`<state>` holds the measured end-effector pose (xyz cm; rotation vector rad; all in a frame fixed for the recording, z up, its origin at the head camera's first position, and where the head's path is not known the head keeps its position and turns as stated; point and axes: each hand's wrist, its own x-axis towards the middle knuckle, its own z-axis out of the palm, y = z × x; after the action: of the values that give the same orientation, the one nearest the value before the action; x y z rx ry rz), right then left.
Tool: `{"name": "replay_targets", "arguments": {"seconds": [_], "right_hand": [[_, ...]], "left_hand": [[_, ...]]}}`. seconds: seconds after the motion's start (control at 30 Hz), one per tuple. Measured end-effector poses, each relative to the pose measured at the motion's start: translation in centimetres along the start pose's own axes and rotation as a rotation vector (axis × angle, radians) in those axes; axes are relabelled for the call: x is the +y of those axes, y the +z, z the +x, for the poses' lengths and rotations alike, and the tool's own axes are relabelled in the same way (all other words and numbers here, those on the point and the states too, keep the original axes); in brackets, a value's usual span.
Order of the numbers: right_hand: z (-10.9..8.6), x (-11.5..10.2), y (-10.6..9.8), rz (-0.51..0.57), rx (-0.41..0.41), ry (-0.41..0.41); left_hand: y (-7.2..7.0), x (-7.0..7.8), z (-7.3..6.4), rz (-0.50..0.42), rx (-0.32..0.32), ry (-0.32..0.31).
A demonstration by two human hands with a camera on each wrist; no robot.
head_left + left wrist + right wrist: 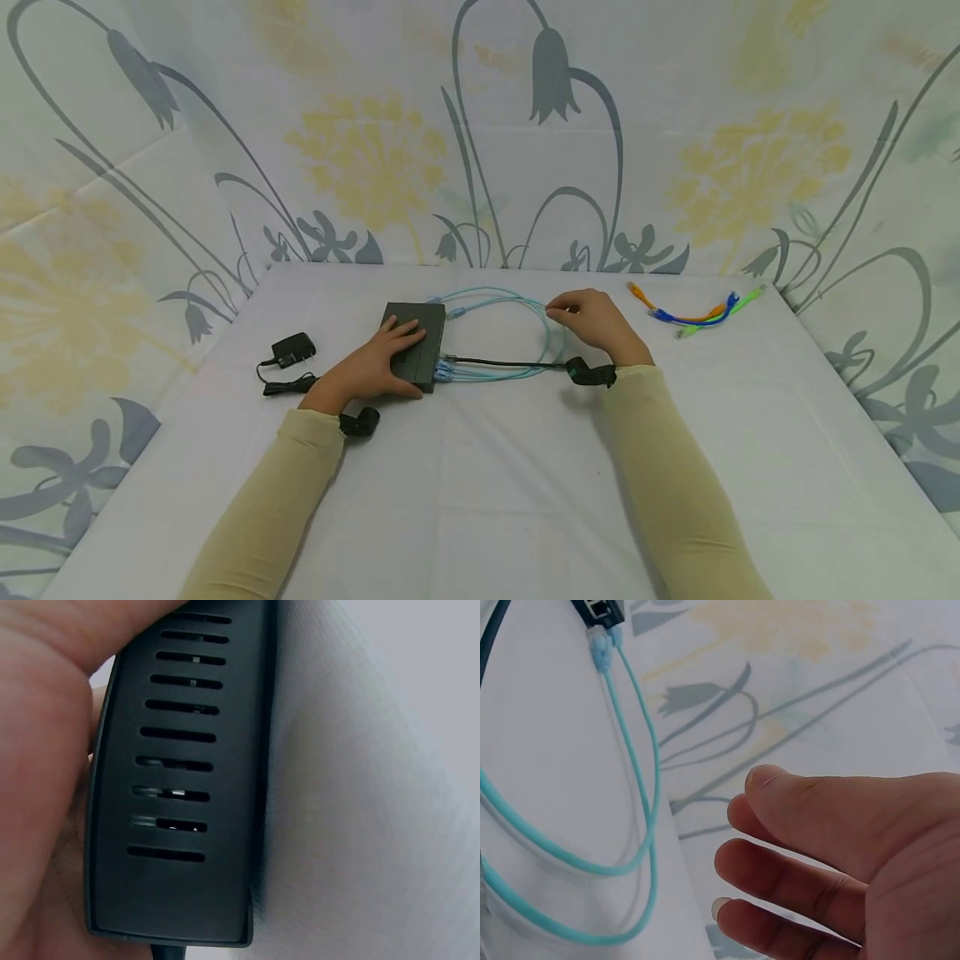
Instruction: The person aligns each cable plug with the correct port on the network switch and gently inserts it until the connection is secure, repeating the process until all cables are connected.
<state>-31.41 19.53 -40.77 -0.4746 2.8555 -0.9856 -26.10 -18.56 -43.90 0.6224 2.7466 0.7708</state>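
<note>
My left hand (375,358) rests on a black network switch (414,367), fingers spread over its top and thumb along the near edge. Its slotted side (169,892) fills the middle of the left wrist view. Light blue network cables (546,321) loop out from the switch's right side, with several plugs at that side. A black cable (502,362) runs right from the same side towards my right wrist. My right hand (596,321) hovers by the right end of the blue loop, fingers loosely bent. In the right wrist view nothing is between its fingers.
A black power adapter (294,348) with its bundled cord (288,386) lies left of the switch. At the back right lie short orange (640,293), blue (697,320) and green (744,302) network cables, overlapping. A flower-patterned cloth (517,167) hangs behind the white table (517,500).
</note>
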Motion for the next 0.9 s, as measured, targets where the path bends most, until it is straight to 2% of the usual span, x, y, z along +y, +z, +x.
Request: {"name": "replay_targets", "arguments": {"seconds": [0.63, 0.9], "right_hand": [[-0.8, 2.5, -2.1, 0.041, 0.048, 0.103], [-1.2, 2.8, -3.0, -0.007, 0.107, 0.101]], "left_hand": [[0.1, -0.1, 0.1, 0.010, -0.001, 0.001], [0.1, -0.1, 0.1, 0.009, 0.000, -0.006]]}}
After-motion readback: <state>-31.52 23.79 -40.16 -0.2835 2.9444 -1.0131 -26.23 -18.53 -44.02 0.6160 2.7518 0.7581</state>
